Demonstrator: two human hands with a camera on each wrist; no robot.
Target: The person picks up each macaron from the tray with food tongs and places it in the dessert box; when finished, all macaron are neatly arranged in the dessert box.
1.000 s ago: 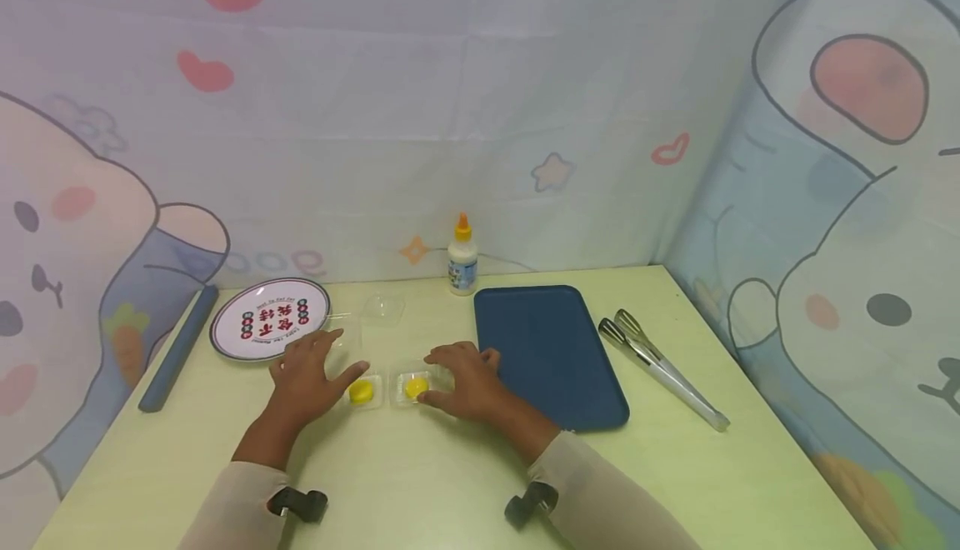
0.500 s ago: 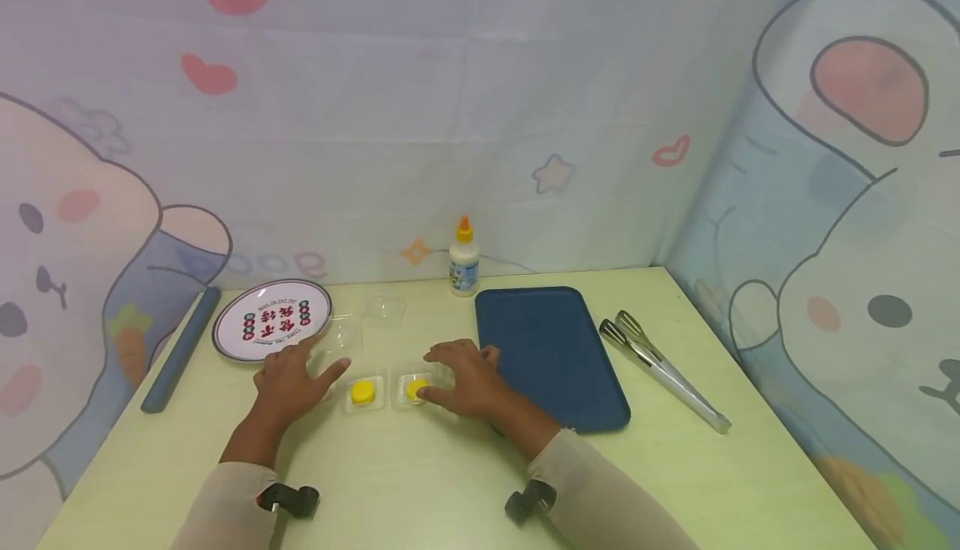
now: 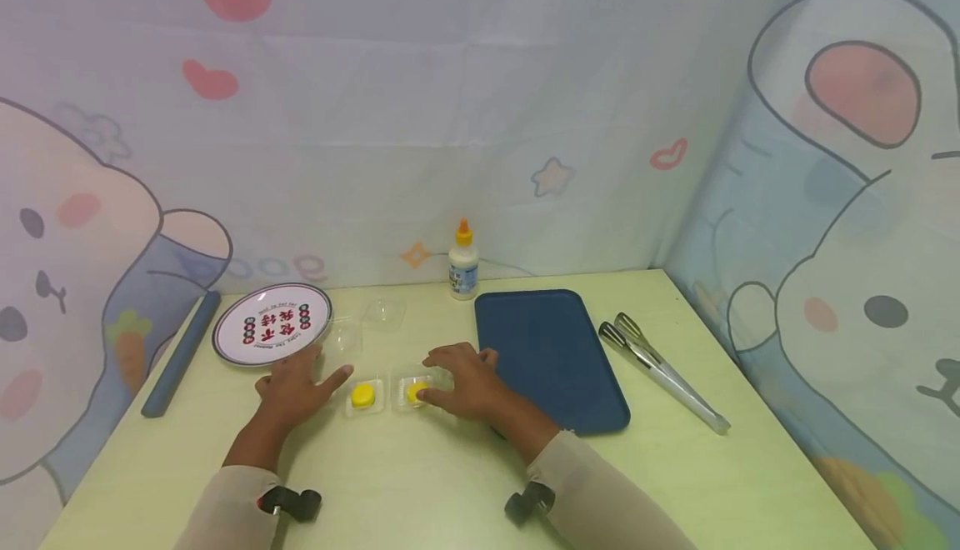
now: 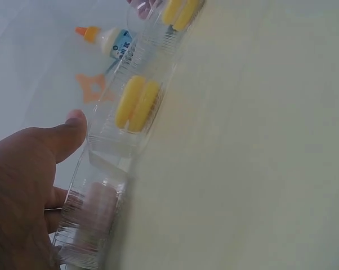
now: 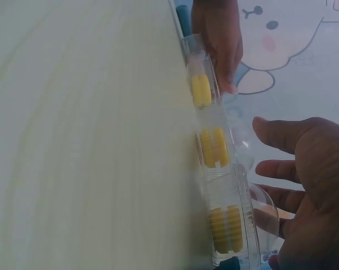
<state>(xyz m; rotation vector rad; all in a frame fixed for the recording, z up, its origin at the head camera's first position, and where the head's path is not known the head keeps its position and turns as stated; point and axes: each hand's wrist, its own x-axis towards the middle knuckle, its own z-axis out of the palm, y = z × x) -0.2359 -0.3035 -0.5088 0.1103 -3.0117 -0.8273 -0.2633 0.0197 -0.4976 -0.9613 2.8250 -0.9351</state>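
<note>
Clear plastic boxes stand in a row, several with a yellow macaron inside. In the head view one yellow macaron (image 3: 363,396) lies between my hands. My left hand (image 3: 295,392) is spread at the row's left end. In the left wrist view its fingers are behind a clear box (image 4: 82,247) with a pinkish macaron (image 4: 99,205); its thumb points toward the neighbouring box with a yellow macaron (image 4: 137,104). My right hand (image 3: 465,383) hovers beside the right boxes, fingers apart, its thumb partly covering a yellow macaron (image 3: 415,392). Contact with the boxes cannot be told for either hand.
Two clear domed lids (image 3: 385,314) lie behind the row. A printed oval plate (image 3: 272,325) and a grey-blue bar (image 3: 180,354) are left. A glue bottle (image 3: 463,267) stands at the back; a dark blue tray (image 3: 551,358) and metal tongs (image 3: 667,375) lie right.
My left hand has moved left, off the box with the yellow macaron that it partly covered, to the row's left end. The right hand has stayed nearly still.
</note>
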